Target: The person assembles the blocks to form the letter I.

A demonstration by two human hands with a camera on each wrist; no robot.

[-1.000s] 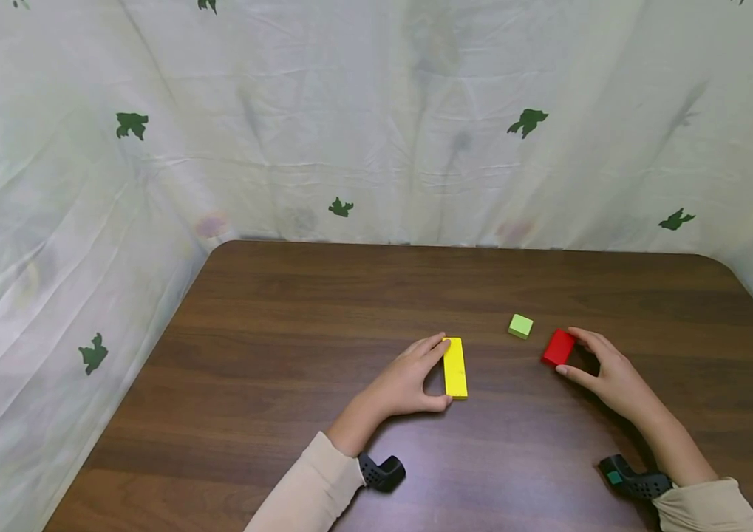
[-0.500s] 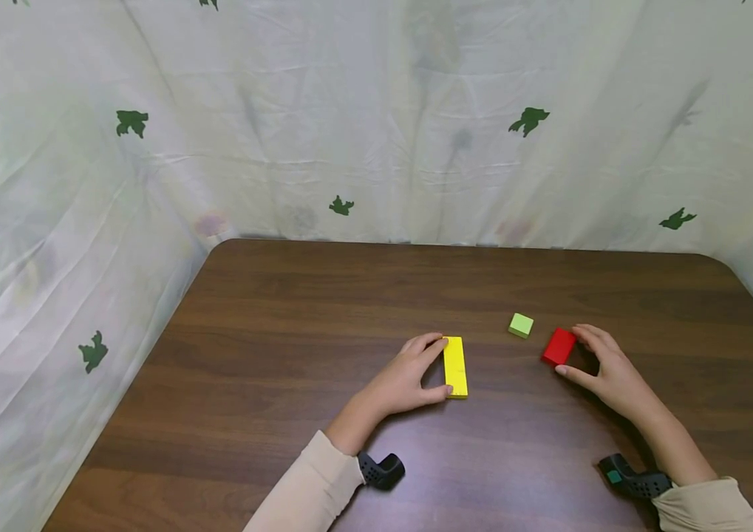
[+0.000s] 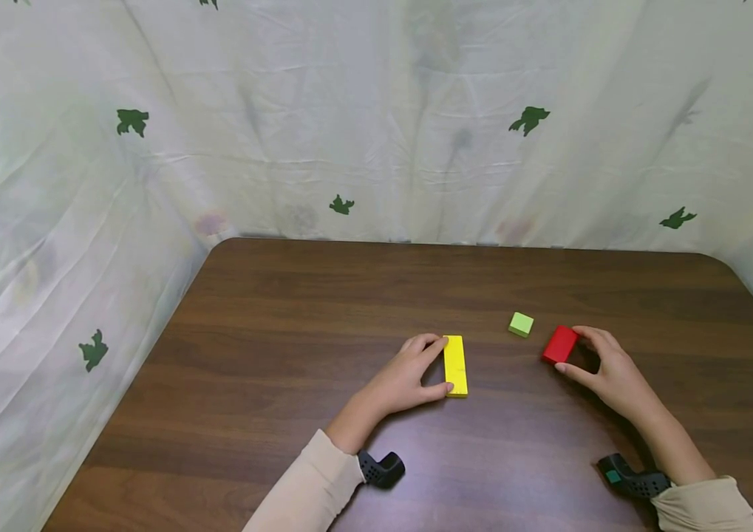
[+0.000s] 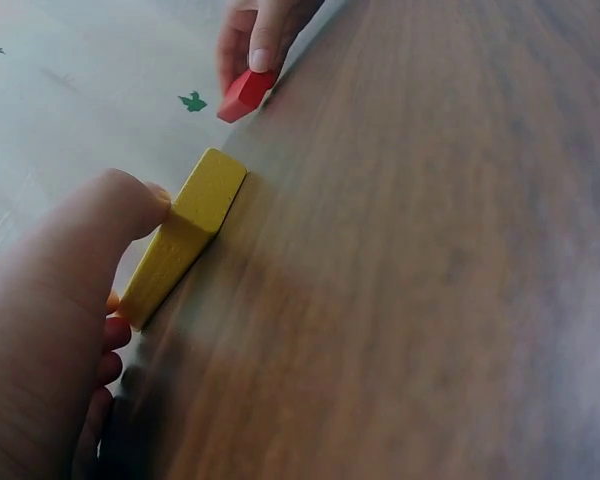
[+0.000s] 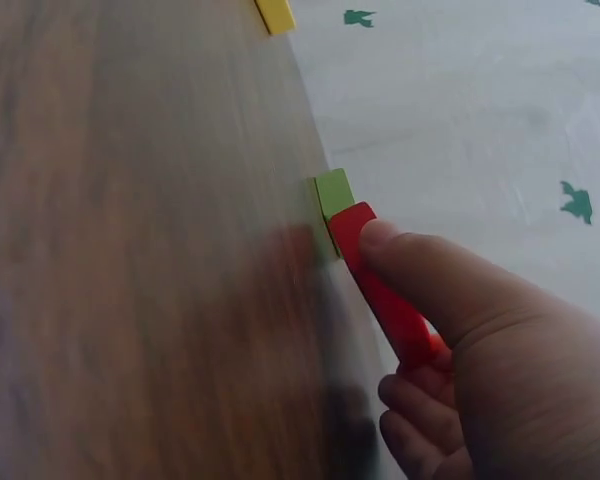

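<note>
A long yellow block [image 3: 455, 366] lies on the table, its length running away from the body. My left hand [image 3: 403, 380] holds it by the two ends, thumb at the near end and fingertips at the far end; the left wrist view shows the same yellow block [image 4: 185, 225] between thumb and fingers. To the right, my right hand [image 3: 615, 377] pinches a shorter red block [image 3: 559, 344], thumb in front and fingers behind. In the right wrist view the thumb presses on one end of this red block [image 5: 382, 290]. A small light green block [image 3: 520, 324] sits just beyond and left of the red one.
The brown wooden table [image 3: 323, 295] has rounded far corners. Behind it and along its sides hangs a pale curtain [image 3: 376, 111] with green leaf-like shapes. A black wrist device [image 3: 381, 471] is on the left wrist, another black device [image 3: 632, 476] on the right.
The left thumb has shifted slightly up onto the near end of the yellow block. Both hands stay on their blocks, and the blocks have hardly moved.
</note>
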